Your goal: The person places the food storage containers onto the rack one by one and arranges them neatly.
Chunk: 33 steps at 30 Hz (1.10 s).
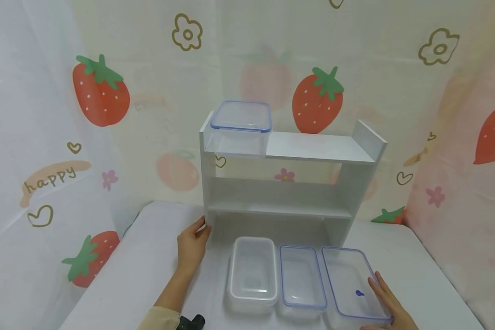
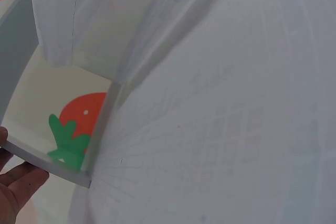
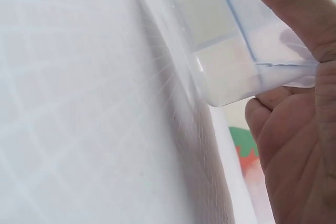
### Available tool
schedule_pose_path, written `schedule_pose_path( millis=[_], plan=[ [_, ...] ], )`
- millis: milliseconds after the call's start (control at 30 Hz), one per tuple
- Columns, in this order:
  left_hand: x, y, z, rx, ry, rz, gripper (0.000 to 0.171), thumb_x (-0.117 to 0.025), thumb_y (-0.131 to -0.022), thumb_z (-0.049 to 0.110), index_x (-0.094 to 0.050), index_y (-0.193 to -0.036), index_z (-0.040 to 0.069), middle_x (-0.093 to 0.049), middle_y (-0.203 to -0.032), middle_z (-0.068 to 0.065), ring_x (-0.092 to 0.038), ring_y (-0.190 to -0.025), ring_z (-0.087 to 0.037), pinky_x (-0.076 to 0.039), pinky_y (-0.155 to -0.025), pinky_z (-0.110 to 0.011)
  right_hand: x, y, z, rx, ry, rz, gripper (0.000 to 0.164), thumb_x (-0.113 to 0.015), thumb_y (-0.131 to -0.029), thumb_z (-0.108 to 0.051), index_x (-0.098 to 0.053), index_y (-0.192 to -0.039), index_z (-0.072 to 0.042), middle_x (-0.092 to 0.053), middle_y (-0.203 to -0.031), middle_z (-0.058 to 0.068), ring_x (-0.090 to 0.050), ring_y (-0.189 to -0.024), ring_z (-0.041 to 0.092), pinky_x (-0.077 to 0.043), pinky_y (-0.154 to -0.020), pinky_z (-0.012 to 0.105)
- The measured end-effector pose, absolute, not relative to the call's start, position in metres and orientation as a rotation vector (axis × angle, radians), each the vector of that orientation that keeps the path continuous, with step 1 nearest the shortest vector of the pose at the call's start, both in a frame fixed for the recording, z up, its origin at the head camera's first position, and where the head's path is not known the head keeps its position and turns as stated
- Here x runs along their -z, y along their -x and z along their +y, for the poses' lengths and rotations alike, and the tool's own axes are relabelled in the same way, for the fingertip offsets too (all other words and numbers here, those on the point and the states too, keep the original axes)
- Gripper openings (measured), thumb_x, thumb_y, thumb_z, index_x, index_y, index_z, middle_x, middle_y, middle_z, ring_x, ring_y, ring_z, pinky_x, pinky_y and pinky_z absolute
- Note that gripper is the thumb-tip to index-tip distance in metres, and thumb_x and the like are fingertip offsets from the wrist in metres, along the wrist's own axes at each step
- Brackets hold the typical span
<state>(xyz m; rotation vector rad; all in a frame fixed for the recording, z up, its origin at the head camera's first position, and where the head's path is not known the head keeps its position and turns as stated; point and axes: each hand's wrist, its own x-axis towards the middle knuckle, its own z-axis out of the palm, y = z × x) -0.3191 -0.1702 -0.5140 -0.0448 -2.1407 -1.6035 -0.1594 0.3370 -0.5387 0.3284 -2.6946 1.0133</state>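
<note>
My left hand (image 1: 191,245) pinches the lower left side panel of a white two-tier shelf (image 1: 280,199). In the left wrist view, fingers (image 2: 29,182) lie under the panel edge (image 2: 58,169) and the thumb tip is over it. My right hand (image 1: 389,305) grips the near right corner of a clear food container (image 1: 346,275) with a blue-rimmed lid, rightmost in the row before the shelf. In the right wrist view, the thumb and fingers straddle the container's (image 3: 226,74) corner. Part of that hand runs out of the head view.
A narrower blue-rimmed container (image 1: 301,277) and a white-lidded one (image 1: 253,270) stand left of the gripped one. Another blue-rimmed container (image 1: 241,117) sits on the shelf's top left. A black object (image 1: 191,322) lies by the left sleeve. A strawberry-print curtain (image 1: 156,91) hangs behind.
</note>
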Motion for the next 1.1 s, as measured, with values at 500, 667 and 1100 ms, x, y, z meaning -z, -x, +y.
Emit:
schedule_pose_path(
  millis=[500, 667, 1100],
  plan=[
    [0.515, 0.318, -0.17, 1.595, 0.024, -2.15, 0.041, -0.071, -0.099, 0.015, -0.063, -0.138, 0.003, -0.065, -0.137, -0.016, -0.072, -0.11, -0.029, -0.06, -0.091, -0.04, 0.528, 0.153, 0.335, -1.187, -0.206, -2.724, 0.109, -0.09, -0.078, -0.023, -0.023, -0.165, -0.023, -0.002, -0.161, -0.034, 0.002, -0.157, 0.02, -0.027, -0.096, 0.087],
    [0.515, 0.318, -0.17, 1.598, 0.023, -2.143, 0.041, -0.071, -0.098, 0.015, -0.064, -0.137, 0.003, -0.066, -0.136, -0.016, -0.073, -0.109, -0.029, -0.06, -0.089, -0.038, 0.527, 0.15, 0.334, -1.202, -0.238, -2.628, 0.111, -0.093, -0.074, -0.018, -0.028, -0.163, -0.02, -0.006, -0.166, -0.027, 0.001, -0.147, -0.012, -0.021, -0.1, 0.087],
    [0.512, 0.318, -0.168, 1.598, 0.025, -2.133, 0.04, -0.071, -0.098, 0.012, -0.065, -0.136, 0.004, -0.067, -0.135, -0.015, -0.073, -0.109, -0.029, -0.061, -0.088, -0.035, 0.522, 0.146, 0.33, -1.052, -0.336, -2.475, 0.114, -0.098, -0.062, -0.008, -0.037, -0.159, -0.012, -0.018, -0.172, -0.005, -0.012, -0.141, -0.023, -0.014, -0.1, -0.006]
  ],
)
